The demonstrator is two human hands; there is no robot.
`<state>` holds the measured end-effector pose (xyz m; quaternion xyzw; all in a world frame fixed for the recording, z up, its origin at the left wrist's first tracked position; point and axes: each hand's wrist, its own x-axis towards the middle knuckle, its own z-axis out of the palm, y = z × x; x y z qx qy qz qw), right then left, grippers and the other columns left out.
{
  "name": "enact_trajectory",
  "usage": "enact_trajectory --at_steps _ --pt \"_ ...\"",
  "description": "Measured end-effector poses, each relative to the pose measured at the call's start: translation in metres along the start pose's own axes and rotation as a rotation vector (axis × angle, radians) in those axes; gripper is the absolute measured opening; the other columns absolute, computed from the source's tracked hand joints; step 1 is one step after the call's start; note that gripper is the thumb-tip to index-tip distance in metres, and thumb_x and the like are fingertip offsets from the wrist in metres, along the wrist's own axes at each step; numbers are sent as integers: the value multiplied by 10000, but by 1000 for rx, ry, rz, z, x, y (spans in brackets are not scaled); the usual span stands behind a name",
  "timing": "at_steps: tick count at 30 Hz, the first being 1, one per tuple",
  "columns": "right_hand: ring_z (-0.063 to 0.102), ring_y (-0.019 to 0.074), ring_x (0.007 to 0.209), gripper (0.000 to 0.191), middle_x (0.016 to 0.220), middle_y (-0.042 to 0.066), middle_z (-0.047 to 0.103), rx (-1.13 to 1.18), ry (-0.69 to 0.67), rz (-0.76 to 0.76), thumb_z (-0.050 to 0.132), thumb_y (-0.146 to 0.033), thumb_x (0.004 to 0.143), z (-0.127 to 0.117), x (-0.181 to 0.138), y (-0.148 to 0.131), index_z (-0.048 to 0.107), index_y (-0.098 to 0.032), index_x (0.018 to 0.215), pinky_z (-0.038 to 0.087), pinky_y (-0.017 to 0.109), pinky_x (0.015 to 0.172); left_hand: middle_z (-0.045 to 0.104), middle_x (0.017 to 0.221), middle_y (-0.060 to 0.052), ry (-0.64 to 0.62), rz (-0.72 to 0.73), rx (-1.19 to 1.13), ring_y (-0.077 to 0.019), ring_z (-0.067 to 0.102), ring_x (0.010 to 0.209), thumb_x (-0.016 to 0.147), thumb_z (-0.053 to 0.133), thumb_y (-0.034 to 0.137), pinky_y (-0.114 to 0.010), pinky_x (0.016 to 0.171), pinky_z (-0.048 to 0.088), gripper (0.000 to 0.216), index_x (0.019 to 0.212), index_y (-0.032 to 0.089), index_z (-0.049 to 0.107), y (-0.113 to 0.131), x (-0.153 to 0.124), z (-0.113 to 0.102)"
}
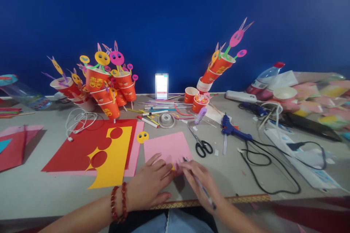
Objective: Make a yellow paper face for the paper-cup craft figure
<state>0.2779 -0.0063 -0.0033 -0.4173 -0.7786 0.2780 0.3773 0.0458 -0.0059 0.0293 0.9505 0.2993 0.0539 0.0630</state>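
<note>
On a sheet of pink paper (166, 145) near the table's front edge, my left hand (153, 180) lies with its fingers stretched out, pressing the sheet down. A small bit of yellow (173, 167) shows at its fingertips; most of it is hidden. My right hand (201, 180) is closed round a pen (204, 191), its tip down at the pink paper close to my left fingertips. Beside the sheet's upper left corner lies a yellow paper disc with two dark eyes (142, 137). Black-handled scissors (203, 147) rest to the right of the sheet.
Red card (73, 149) and cut yellow paper (115, 167) lie left. Red paper cups with paper faces (95, 80) stand behind. Several markers (155, 112) and a tape roll (166, 120) lie mid-table. A blue glue gun (232, 129), cables and a power strip (298, 160) are right.
</note>
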Motion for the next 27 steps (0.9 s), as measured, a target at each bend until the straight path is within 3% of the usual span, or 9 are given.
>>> enact_trajectory --at_steps 4,9,13,17,27 --pt "635 208 730 267 790 42 671 -173 -11 -76 460 -117 942 10 -23 -5 638 -241 1098 493 280 635 603 1276 -62 -18 -6 -44 -253 506 1179 912 612 496 -485 1192 183 452 1240 190 557 -3 2 0" --pt "603 242 773 279 826 35 716 -265 -31 -171 506 -106 915 14 -28 -10 616 -262 1118 496 337 725 623 1218 -38 4 6 -91 -227 520 1144 912 634 380 -460 1166 215 285 1137 211 593 -10 7 -5" --pt "581 251 768 236 802 36 705 -282 -39 -157 525 -119 920 16 -27 -10 639 -265 1066 462 338 714 646 1119 -24 -8 67 -96 -215 541 1063 941 607 328 -440 1112 272 163 1057 214 615 -20 16 -10" --pt "559 244 760 253 813 41 701 -290 -50 -171 517 -100 919 16 -27 -11 631 -250 1088 433 333 707 672 1011 -16 -20 150 -95 -205 553 975 989 551 347 -383 998 354 162 974 212 640 -34 31 -11" --pt "532 232 718 262 776 39 693 -389 -45 -209 507 -88 918 19 -30 -9 583 -213 1136 421 334 668 695 838 16 -59 192 -56 -207 562 914 891 691 241 -356 812 378 84 826 209 648 -44 66 -3"
